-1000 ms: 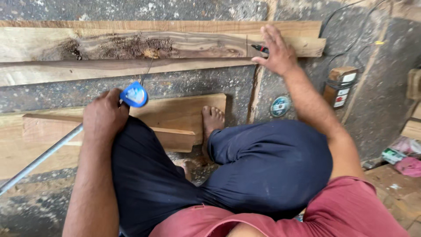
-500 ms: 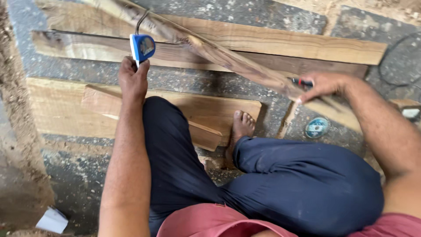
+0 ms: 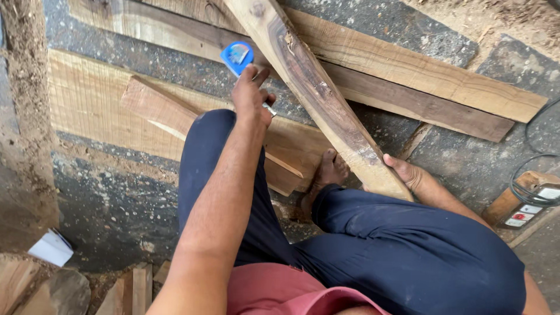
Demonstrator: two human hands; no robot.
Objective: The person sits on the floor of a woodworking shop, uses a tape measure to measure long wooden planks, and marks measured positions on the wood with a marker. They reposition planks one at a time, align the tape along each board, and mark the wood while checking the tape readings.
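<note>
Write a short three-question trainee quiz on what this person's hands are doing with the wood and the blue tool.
1. True or false: the left hand holds a blue tape measure.
2. Which hand grips the near end of the dark-streaked plank? A) the left hand B) the right hand C) neither
3. Fill in: the person's bare foot rests on a ____ lying on the stone floor.

Key
1. True. The blue case shows just past the fingers.
2. B. The right hand clasps the plank's lower end beside the knee.
3. Board: the pale wooden board under the leg.
</note>
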